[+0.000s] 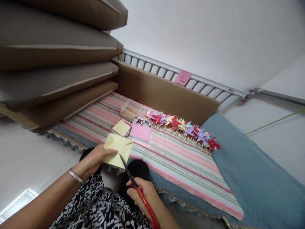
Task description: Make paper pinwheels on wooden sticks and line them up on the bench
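My left hand [101, 156] pinches a square of pale yellow paper [121, 147] near its left side, with the thumb lying on top. Slits run inward from the corners of the sheet. Red-handled scissors [130, 175] are in my right hand [145, 195], their dark blades pointing up and left so that the tip meets the paper near its middle. Just beyond lie a stack of yellow paper squares [121, 128] and a stack of pink ones [141, 132] on a striped cloth [181, 165].
A row of paper pinwheels [176, 123] on sticks stretches along the cloth. Behind the stacks stand a clear plastic box [129, 110] and small metal pieces [142, 121]. Large brown cushions [59, 73] pile up at left. A cardboard panel [162, 92] leans against the radiator [164, 71].
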`<state>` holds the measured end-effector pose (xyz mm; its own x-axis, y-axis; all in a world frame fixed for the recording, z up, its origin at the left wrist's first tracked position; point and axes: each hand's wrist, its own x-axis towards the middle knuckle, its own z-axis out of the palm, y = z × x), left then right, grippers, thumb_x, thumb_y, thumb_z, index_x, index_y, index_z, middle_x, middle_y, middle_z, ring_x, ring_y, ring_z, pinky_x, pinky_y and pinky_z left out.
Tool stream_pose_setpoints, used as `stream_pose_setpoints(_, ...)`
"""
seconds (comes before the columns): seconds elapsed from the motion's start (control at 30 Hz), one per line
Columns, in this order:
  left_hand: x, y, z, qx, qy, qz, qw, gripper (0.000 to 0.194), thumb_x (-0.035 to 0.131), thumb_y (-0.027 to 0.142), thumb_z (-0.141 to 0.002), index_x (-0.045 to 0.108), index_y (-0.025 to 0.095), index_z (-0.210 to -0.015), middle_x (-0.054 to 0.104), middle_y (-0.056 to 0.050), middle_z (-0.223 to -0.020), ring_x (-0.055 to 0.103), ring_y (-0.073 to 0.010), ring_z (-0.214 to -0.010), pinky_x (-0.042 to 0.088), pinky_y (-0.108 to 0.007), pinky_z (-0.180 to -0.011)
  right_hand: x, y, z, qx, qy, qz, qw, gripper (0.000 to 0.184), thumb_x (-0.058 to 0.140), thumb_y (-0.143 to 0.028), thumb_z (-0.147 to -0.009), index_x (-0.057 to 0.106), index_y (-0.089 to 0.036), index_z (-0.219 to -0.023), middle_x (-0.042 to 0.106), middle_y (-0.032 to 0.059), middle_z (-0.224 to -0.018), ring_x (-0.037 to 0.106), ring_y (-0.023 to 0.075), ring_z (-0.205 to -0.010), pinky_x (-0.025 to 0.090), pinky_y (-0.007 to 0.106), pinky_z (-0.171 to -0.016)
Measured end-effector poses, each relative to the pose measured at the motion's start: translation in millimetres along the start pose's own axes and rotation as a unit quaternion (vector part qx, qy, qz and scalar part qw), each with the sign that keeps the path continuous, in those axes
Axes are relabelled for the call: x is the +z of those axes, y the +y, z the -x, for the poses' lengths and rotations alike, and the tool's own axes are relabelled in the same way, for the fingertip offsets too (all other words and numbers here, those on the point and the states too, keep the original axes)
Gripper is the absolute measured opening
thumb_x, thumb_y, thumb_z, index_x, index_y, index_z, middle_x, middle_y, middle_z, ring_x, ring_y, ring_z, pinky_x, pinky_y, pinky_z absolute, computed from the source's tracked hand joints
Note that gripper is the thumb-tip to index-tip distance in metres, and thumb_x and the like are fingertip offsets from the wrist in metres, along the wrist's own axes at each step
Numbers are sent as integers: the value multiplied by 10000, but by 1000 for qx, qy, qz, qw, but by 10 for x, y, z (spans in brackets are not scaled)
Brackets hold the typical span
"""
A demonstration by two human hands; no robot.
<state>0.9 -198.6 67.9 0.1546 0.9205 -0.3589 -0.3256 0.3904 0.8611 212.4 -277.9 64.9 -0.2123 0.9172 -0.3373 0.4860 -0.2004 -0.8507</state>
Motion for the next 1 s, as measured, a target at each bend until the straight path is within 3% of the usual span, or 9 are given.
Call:
stream_pose_setpoints(0.63, 73, 45, 6, 3, 7, -12, 1000, 311, 773, 202, -572, 713, 46, -835, 754, -121, -723, 668, -208, -606, 512, -263, -577, -60, -18, 19, -11, -1, 30, 999, 194, 641, -315, -758, 681, -173, -883, 420, -66, -526, 358, 81, -484, 260, 209, -464)
stream_pose_setpoints(0.77, -13, 134, -83, 7, 28, -38, 999, 313, 769, 204, -557, 715, 65, -832, 759, -117, -738, 676, -214, -612, 511, -263, -569, -189, 71, 51, -63, -26, 82, 994, 194, 607, -212, -738, 680, -173, -913, 442, -69, -533, 391, 83, -489, 312, 206, -494)
stream_pose_setpoints(0.83, -79, 174, -126, -5, 20, -65, 998, 311, 766, 219, -553, 721, 76, -826, 762, -116, -744, 684, -230, -625, 512, -274, -567, -286, 174, 63, -64, -31, 90, 993, 298, 559, -139, -721, 650, -186, -1001, 470, -75, -528, 435, 89, -471, 353, 207, -509)
stream_pose_setpoints(0.93, -112, 171, -147, -34, -35, -109, 993, 293, 759, 225, -546, 731, 89, -804, 766, -116, -751, 694, -248, -652, 519, -291, -600, -411, 293, 29, -92, 14, 76, 993, 481, 532, -89, -696, 561, -218, -1159, 655, -7, -773, 583, 130, -627, 454, 242, -644)
stream_pose_setpoints(1.0, -55, 122, -128, -52, -84, -142, 985, 275, 752, 210, -545, 739, 94, -793, 767, -115, -751, 696, -250, -660, 517, -294, -622, -445, 286, -41, -149, 67, 55, 985, 516, 566, -111, -696, 525, -234, -1196, 665, 47, -1010, 619, 172, -846, 467, 296, -797)
